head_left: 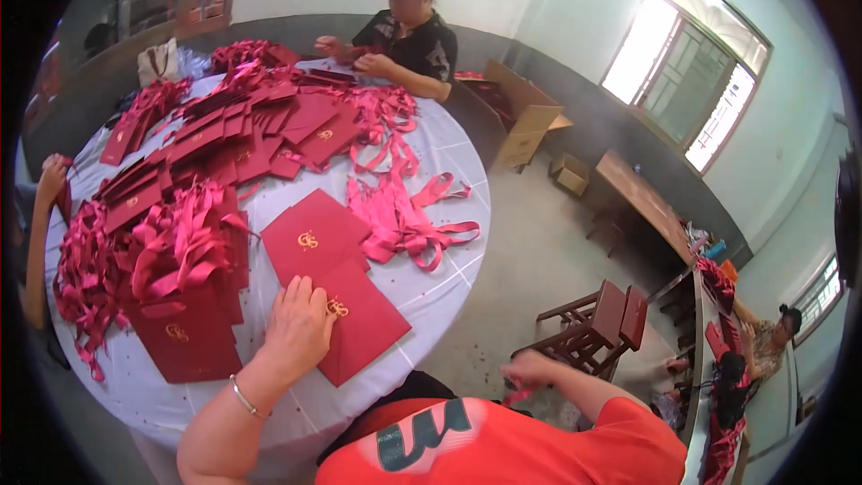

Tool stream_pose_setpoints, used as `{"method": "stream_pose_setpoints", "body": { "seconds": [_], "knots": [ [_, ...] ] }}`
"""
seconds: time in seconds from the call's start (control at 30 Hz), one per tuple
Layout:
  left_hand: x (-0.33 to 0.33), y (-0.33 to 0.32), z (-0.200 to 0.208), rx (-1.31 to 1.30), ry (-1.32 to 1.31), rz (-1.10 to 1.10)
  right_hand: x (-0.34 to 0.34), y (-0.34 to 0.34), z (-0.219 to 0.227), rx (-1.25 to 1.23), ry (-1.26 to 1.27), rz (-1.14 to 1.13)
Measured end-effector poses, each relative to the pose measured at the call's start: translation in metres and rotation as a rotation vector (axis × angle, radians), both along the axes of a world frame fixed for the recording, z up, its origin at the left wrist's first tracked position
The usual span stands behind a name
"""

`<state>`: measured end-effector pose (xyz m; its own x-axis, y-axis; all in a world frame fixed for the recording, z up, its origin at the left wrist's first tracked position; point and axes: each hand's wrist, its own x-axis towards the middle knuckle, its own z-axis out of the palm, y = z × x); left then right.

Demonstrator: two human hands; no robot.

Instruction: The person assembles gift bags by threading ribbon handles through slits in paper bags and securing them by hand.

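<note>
My left hand [301, 328] lies on the left edge of a dark red paper bag [364, 328] with a gold emblem, fingers extended over it. That bag overlaps another flat red bag [310, 224] on the round table. Out past the table's right side, my right hand [532, 370] is closed, with a short bit of pink ribbon [516, 391] showing beneath it. Left of my left hand, upright red bags [184, 341] stand in a stack with pink ribbon handles [184, 247] heaped on top. Loose pink ribbons [395, 216] spread to the right of the flat bags.
The round table has a white cover [449, 305]. A large pile of red bags [242, 139] fills its far half. A co-worker [409, 36] sits across; another person's hand [54, 175] shows at left. Wooden stools [597, 319] and an open cardboard box [525, 126] stand on the right.
</note>
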<state>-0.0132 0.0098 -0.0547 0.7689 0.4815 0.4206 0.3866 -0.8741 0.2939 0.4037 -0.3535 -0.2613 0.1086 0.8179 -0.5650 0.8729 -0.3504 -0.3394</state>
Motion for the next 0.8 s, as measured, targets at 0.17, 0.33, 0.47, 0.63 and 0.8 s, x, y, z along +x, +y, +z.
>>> {"method": "stream_pose_setpoints", "body": {
  "seconds": [0.17, 0.33, 0.47, 0.63, 0.8],
  "knots": [
    [-0.002, -0.005, 0.005, -0.023, 0.047, 0.020, -0.120, -0.054, 0.032, -0.556, 0.401, -0.796],
    [0.011, -0.003, 0.010, -0.051, 0.101, 0.020, -0.160, -0.017, 0.093, -0.510, 0.728, -1.112],
    [0.009, -0.002, 0.007, -0.072, 0.143, 0.101, -0.162, -0.131, 0.105, -0.674, 1.018, -1.273],
    [0.008, 0.004, -0.003, 0.006, 0.218, 0.047, -0.153, -0.150, 0.102, -0.856, 1.453, -1.320],
    [0.009, 0.007, -0.004, 0.025, 0.230, 0.033, -0.121, -0.174, 0.043, -0.343, 0.701, -0.881]
  ]
}}
